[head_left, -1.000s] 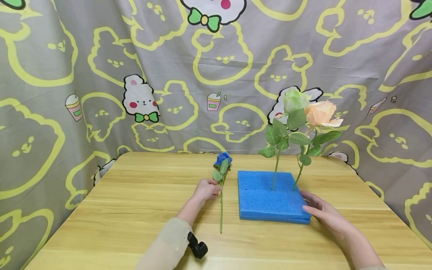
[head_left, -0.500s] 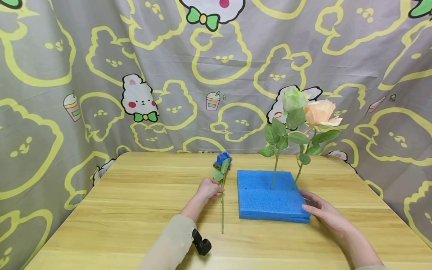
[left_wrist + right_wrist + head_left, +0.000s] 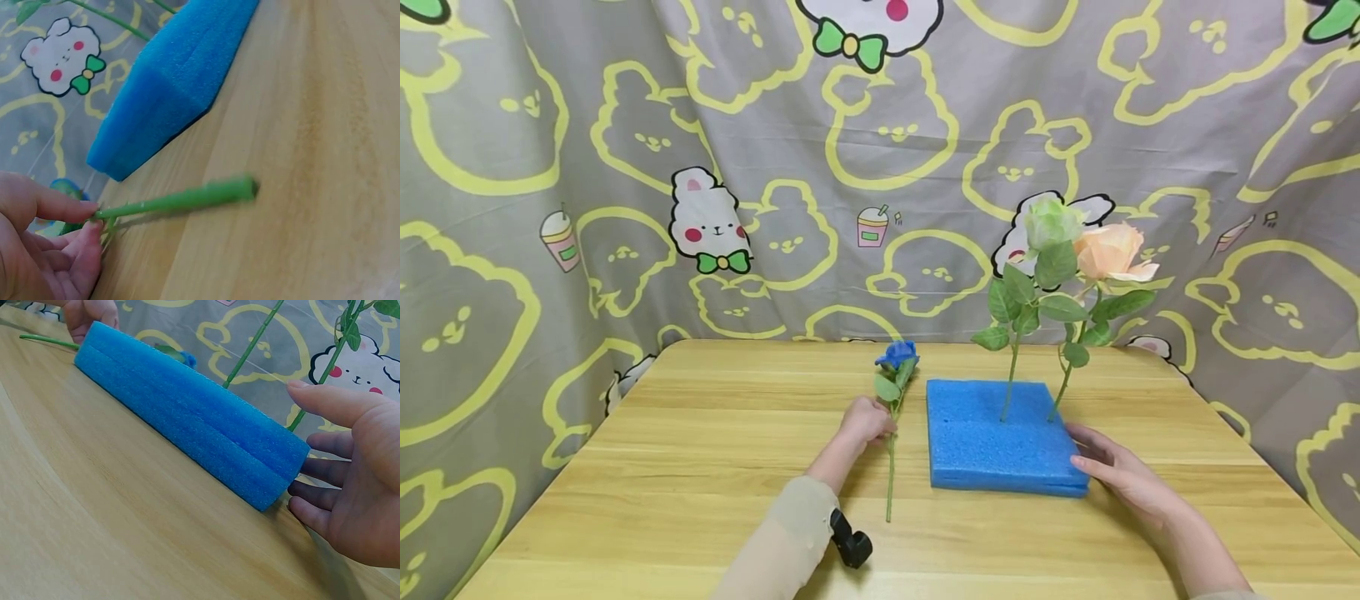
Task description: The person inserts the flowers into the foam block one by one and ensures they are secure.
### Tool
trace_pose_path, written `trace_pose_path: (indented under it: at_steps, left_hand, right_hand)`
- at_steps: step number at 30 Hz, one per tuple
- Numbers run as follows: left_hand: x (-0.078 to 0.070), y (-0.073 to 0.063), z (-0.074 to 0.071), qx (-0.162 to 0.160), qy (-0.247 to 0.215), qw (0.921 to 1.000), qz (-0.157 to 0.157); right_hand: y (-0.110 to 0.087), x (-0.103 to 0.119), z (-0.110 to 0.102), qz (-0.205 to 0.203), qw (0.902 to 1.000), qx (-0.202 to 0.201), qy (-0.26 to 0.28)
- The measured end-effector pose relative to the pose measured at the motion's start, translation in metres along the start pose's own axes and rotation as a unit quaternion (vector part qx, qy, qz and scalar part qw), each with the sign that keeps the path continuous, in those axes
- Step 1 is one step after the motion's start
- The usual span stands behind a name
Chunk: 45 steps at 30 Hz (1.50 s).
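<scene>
My left hand [image 3: 867, 419] pinches the stem of a blue rose [image 3: 898, 356] between thumb and fingers, just under its leaves. In the left wrist view the green stem [image 3: 181, 200] sticks out past the fingertips, close over the table, its cut end toward the camera. A blue foam block [image 3: 1000, 458] lies right of the rose. Two roses stand upright in it: a pale green one [image 3: 1052, 223] and a peach one [image 3: 1112, 252]. My right hand [image 3: 369, 469] rests at the block's right side, fingers fairly straight against the edge and thumb over the top.
The wooden table [image 3: 700, 467] reaches back to a grey curtain [image 3: 760, 150] printed with yellow outlines and cartoon figures. A black strap mount [image 3: 852, 542] sits on my left wrist. The leaves of the standing roses spread above the block's back part.
The left hand has closed on the stem and turned the blue rose slightly, its bloom tipping right and its lower end shifting a little. The right hand and the foam block have stayed put.
</scene>
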<state>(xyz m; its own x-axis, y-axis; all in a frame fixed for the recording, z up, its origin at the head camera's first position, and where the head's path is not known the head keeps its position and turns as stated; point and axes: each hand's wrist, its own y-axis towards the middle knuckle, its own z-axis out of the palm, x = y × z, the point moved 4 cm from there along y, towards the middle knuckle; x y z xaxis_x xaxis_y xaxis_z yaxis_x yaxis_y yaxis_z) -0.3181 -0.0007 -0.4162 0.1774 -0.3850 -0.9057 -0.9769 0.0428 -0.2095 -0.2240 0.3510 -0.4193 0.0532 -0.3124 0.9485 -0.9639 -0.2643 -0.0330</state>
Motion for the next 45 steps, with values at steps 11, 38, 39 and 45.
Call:
trace_pose_path:
  at_steps: [11, 38, 39, 45]
  left_hand:
    - [0.007, 0.004, -0.001, 0.049, -0.105, 0.9925, -0.036]
    - [-0.025, 0.006, -0.020, 0.048, -0.211, 0.9759, 0.027]
    - [-0.028, 0.007, -0.021, 0.046, -0.210, 0.9762, 0.030]
    - [-0.045, 0.006, -0.023, 0.040, -0.198, 0.9774, 0.062]
  right_hand:
    - [-0.001, 0.000, 0.001, 0.001, 1.0000, -0.002, -0.006]
    - [-0.001, 0.000, 0.000, 0.003, 1.0000, -0.001, 0.005]
    - [-0.001, 0.000, 0.000, 0.003, 1.0000, -0.001, 0.006]
    - [0.000, 0.000, 0.001, 0.002, 0.9999, -0.002, 0.012]
